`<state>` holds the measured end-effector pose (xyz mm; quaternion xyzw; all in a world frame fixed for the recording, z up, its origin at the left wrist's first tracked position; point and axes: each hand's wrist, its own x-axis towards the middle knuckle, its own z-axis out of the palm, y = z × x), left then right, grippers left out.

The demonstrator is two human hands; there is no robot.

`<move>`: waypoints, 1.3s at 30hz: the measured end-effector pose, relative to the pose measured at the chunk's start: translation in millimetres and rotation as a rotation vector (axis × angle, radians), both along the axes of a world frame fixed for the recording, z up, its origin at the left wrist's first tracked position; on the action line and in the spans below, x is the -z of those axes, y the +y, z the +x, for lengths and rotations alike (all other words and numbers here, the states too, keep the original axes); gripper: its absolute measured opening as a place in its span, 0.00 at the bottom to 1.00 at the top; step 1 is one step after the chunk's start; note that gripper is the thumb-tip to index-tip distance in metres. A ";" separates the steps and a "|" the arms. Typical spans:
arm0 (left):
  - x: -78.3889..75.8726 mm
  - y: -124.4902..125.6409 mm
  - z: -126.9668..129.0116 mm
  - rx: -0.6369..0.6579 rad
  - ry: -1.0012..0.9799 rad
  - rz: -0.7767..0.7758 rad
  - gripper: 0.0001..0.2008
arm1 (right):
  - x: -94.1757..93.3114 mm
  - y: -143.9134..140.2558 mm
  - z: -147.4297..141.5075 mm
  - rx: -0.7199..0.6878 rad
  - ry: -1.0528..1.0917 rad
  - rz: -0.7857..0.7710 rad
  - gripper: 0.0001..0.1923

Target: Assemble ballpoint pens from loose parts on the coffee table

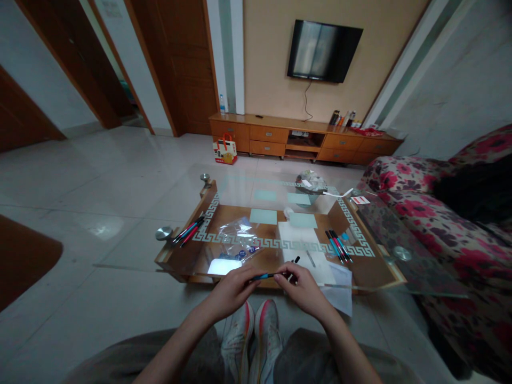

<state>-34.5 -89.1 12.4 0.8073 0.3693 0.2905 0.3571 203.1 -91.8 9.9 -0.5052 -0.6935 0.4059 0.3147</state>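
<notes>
My left hand [239,282] is closed round one end of a blue and black pen [263,277] above the near edge of the glass table. My right hand [298,282] pinches the pen's other end with bent fingers. A small black piece [296,260] sticks up beyond the right fingers; whether it is a cap or part of another pen, I cannot tell. To the left, several pens [190,231] in black, blue and red lie on the glass. A second group of pens [338,246] lies side by side on the right. Clear plastic wrapping [239,234] is behind my left hand.
White sheets [340,290] stick out at the table's front edge. A bright white rectangle [224,266] shows near my left hand. Farther back are a bowl holding a plastic bag [312,181] and a red-and-white card [360,200]. A flowered sofa [424,192] borders the right side.
</notes>
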 end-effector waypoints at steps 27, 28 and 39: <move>0.9 -0.6 -0.2 -0.010 0.033 -0.031 0.18 | 3.9 1.9 3.1 0.115 0.144 -0.055 0.10; 0.3 -0.7 -0.1 -0.008 0.031 -0.035 0.18 | 3.0 1.9 3.0 0.114 0.148 -0.057 0.10; -0.2 -3.2 0.7 -0.031 0.044 -0.051 0.17 | 1.2 1.2 2.4 0.118 0.214 -0.041 0.11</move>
